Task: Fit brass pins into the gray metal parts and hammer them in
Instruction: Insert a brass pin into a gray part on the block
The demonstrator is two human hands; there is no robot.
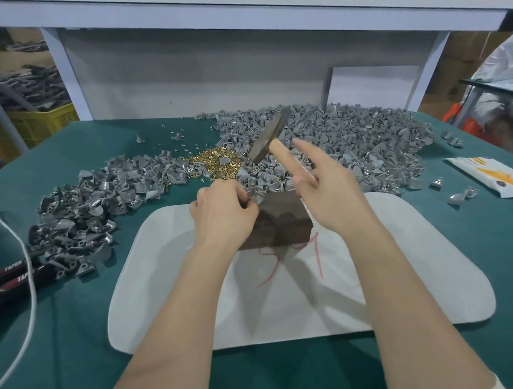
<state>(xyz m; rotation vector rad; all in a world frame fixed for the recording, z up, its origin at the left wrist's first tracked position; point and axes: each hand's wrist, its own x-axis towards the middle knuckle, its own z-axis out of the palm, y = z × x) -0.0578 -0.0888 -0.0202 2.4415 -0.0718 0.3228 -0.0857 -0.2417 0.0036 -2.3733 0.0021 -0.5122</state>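
- The left grip is closed: its curled fingers pinch a gray metal part and hold it against the top left edge of the dark block.
- Whether a pin already sits in that part cannot be told; the fingers hide it.
- The right grip holds the hammer by its pale wooden handle, with the thumb on the handle and the index finger stretched straight out.
- The hammer is raised and tilted, its dark head in the air above the far edge of the block and blurred.
- The block stands on a white mat, which bears a red scrawl just in front of the block.
- The mat lies on the green tabletop.
- The brass pins lie in a small heap beyond the left grip, with a few scattered farther back.
- A big heap of gray parts lies to the right of the pins, beyond the mat, and a darker heap lies to the left.
- A white and yellow packet lies at the right edge, with a few loose gray pieces near it.
- A black tool with red trim and a white cord lie at the left edge.
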